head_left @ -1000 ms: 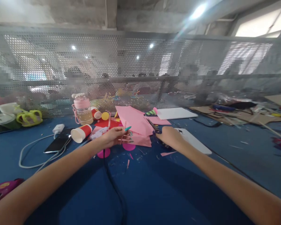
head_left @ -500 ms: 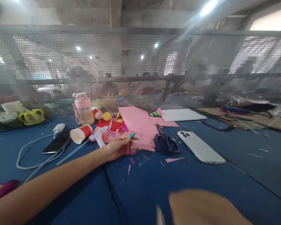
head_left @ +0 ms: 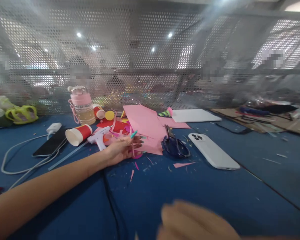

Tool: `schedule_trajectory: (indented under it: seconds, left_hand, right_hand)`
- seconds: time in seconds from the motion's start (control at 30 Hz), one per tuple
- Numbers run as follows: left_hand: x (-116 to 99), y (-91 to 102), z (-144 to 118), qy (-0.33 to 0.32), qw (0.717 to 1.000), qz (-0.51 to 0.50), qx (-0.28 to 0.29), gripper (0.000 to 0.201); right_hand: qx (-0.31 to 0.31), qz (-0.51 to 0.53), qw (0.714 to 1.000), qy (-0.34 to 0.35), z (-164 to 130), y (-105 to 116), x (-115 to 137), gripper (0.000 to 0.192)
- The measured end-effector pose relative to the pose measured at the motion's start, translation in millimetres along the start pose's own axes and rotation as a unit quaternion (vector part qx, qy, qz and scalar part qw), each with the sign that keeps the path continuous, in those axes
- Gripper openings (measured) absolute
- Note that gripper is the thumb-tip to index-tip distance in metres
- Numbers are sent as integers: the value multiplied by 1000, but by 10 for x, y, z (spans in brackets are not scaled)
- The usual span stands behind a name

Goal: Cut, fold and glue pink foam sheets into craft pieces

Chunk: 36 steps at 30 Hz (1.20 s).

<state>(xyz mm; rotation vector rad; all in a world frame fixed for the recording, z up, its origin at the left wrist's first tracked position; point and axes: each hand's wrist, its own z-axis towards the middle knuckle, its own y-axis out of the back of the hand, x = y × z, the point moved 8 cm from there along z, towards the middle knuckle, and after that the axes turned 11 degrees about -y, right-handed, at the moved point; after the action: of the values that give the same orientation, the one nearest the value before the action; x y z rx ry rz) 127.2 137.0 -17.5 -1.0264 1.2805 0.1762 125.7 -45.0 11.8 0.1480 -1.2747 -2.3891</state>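
My left hand point(head_left: 121, 149) reaches to the middle of the table, a long teal nail showing on its thumb. Its fingers close around a thin pink strip point(head_left: 133, 148), with a magenta piece just below. Large pink paper sheets point(head_left: 146, 125) lie beyond the fingertips. Left of this hand rests a white glue gun point(head_left: 99, 138) with a clear glue stick point(head_left: 67, 155) trailing behind it. My right hand point(head_left: 192, 221) is low at the bottom edge, smeared by motion, so its fingers are not clear. A small pale tip point(head_left: 136, 236) pokes in left of it; what it belongs to is hidden.
Nearby lie a red paper cup point(head_left: 83, 133), black phone point(head_left: 50, 142) with white cable, pink-topped bottle point(head_left: 82, 103), dark blue looped item point(head_left: 176, 147) and white phone point(head_left: 212, 150). Behind stands a perforated metal screen point(head_left: 140, 60). Paper scraps dot the blue table point(head_left: 145, 190).
The view has tipped down slightly. My right hand has shifted left along the bottom edge, and the pale tip beside it has too. My left hand keeps its hold on the strip.
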Motion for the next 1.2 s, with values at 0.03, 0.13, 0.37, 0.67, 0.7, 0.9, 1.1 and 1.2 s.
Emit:
schedule_trajectory:
  seconds: [0.03,0.13,0.37,0.67,0.7,0.9,1.1,1.2]
  left_hand:
    - [-12,-17,7,-9,1000,-8,7,21]
    - [-48,-70,27,-41,998,-28,43,16]
    - [-50,-46,8,-53,996,24,63,17]
    - [-208,-259,-132,-186,953,193,140,8]
    - [-251,-334,-182,-224,929,246,162,4]
    - [-398,-628,-458,-351,809,409,234,18]
    - [-431,-464,-392,-362,851,339,171,14]
    - [-366,-266,-252,-300,911,267,99,26]
  right_hand:
    - [-25,-10,1000,-8,203,116,-95,20]
    - [-74,-13,991,-115,728,322,-597,29]
    - [60,291,931,-214,799,-271,-1067,19]
    - [-17,248,951,-182,792,-183,-1018,9]
    - [-19,252,955,-154,796,-158,-983,9]
    - [-35,225,970,-83,758,-47,-872,8]
    - [-118,146,974,-125,720,-13,-896,10]
    - [-134,129,971,-149,710,-11,-898,10]
